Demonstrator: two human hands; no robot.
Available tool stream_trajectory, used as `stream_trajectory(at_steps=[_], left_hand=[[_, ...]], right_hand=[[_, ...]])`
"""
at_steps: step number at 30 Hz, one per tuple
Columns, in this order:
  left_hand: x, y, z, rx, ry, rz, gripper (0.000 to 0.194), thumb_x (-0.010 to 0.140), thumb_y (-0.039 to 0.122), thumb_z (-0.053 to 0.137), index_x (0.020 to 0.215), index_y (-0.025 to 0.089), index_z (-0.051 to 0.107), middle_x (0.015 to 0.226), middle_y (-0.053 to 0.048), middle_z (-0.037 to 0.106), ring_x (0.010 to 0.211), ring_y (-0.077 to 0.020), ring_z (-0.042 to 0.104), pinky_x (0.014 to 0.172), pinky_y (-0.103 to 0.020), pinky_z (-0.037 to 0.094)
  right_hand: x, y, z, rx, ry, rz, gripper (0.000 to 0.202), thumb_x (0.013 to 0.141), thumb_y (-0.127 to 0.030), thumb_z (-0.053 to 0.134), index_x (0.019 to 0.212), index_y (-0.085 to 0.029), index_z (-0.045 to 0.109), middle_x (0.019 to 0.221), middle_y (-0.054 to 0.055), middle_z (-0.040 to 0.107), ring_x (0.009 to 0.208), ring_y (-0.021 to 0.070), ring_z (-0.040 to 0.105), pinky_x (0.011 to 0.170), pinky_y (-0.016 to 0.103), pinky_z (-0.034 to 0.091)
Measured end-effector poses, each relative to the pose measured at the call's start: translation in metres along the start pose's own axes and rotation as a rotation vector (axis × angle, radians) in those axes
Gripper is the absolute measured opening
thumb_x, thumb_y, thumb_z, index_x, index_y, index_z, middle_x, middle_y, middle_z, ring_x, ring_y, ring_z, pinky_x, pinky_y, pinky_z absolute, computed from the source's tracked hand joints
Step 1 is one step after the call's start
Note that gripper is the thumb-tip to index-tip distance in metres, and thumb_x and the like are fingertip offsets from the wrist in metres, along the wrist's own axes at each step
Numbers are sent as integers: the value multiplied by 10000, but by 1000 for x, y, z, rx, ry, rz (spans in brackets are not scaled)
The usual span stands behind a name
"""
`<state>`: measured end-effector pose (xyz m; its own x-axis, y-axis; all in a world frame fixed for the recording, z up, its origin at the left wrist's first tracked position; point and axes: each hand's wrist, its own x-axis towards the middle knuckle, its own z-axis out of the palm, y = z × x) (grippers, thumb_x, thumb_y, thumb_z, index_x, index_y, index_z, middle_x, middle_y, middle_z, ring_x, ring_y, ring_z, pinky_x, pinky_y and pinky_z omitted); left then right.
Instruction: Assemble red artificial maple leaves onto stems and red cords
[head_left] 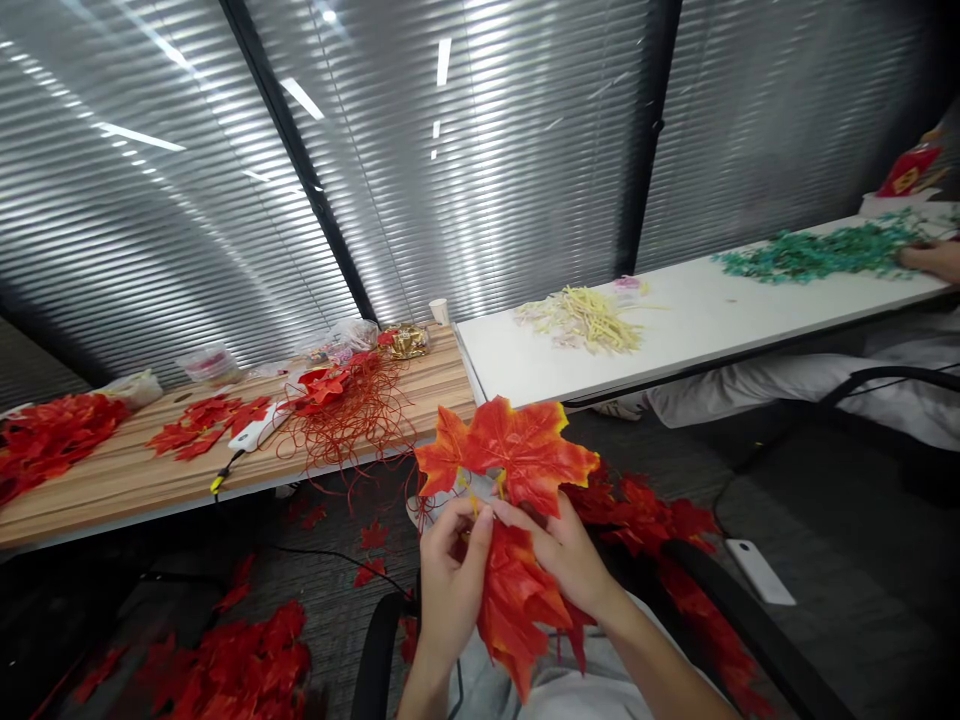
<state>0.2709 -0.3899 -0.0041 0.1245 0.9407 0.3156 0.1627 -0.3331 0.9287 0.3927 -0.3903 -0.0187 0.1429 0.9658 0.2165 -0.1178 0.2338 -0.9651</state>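
Maple leaves (525, 455), red with yellow edges, sat in our two hands at the lower centre of the frame, some fanned out above the fingers and others hanging below them. Our left hand (454, 575) had its thumb and fingertips pinched narrow at the yellow stems (474, 500). Our right hand (576, 565) held the leaves with its fingers drawn in close; the leaves covered some of those fingertips, so we could not tell their exact grip.

Behind, at centre left, we saw a tangle of red cords (352, 415) spilling over the edge of the wooden table (161, 465), beside a white power strip (259, 428). A large red leaf pile (60, 435) lay at the far left. On the white table (697, 325), we saw pale yellow strips (592, 320), and at the upper right another person's hand (934, 260) touched green foliage (825, 250). Black armrests (750, 625) flanked us, and more red leaves (240, 665) lay on the floor at the lower left.
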Motion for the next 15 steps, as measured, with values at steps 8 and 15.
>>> stream_trajectory(at_steps=[8,15], left_hand=[[1,5,1,-9,58,-19,186,801,320,532,745,149,580,698,-13,590,651,-114,545,601,-188,411],[0,5,0,-1,72,-40,196,787,333,548,751,144,585,693,-25,585,641,-119,527,596,-195,410]], right_hand=[[2,-8,0,-22,-83,-51,216,750,-323,622,877,-149,633,810,51,657,722,163,603,700,259,474],[3,-6,2,75,-82,-9,268,708,-359,663,835,-127,618,757,56,654,668,157,611,663,244,487]])
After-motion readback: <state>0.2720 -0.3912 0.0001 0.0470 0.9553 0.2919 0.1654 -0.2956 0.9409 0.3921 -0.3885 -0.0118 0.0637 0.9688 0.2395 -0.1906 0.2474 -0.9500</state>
